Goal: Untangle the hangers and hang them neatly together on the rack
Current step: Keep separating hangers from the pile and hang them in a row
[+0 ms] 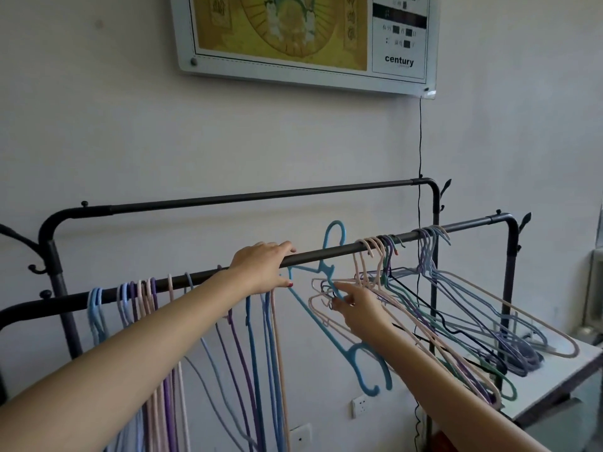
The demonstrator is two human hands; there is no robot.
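Bare forearms, red-painted nails

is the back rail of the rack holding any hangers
No, the back rail is bare; all the hangers hang from the front rail.
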